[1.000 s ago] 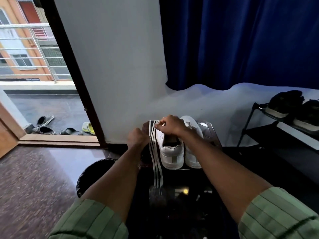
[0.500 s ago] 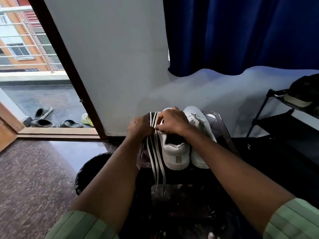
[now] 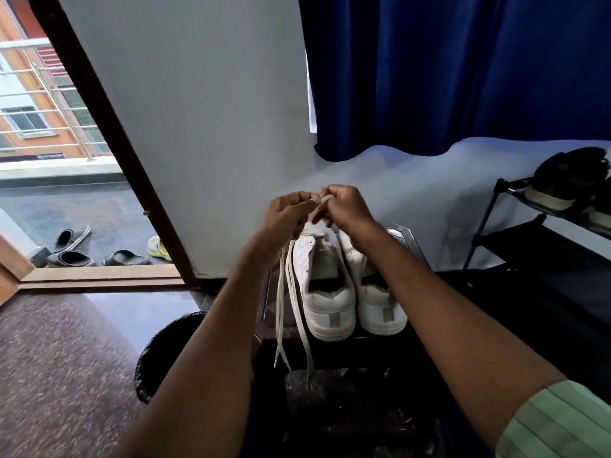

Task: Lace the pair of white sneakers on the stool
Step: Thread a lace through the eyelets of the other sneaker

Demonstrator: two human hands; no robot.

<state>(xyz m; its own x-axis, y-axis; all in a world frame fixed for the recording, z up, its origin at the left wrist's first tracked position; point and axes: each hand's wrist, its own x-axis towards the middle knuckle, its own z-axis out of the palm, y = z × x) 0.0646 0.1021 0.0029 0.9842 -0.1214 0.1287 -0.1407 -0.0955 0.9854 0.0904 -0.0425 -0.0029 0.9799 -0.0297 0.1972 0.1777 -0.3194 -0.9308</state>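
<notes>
- Head cam looks down at two white sneakers (image 3: 347, 292) sitting side by side on a dark stool (image 3: 401, 233), heels toward the person, toes toward the wall.
- Left hand (image 3: 286, 213) has its fingers curled round a bunch of white laces (image 3: 291, 309); the loose ends hang down past the stool's front edge, beside the left sneaker.
- Right hand (image 3: 345, 206) pinches one lace end, raised above the shoes' toe area, nearly touching the other hand.
- Looks like one lace is being picked out of the bunch, so nothing's threaded yet as far as I can tell.
- Tip: get a single lace fully free first, even up its ends, then start at the lowest eyelets near the toe.
- Watch those dangling ends, they could snag or tangle.
</notes>
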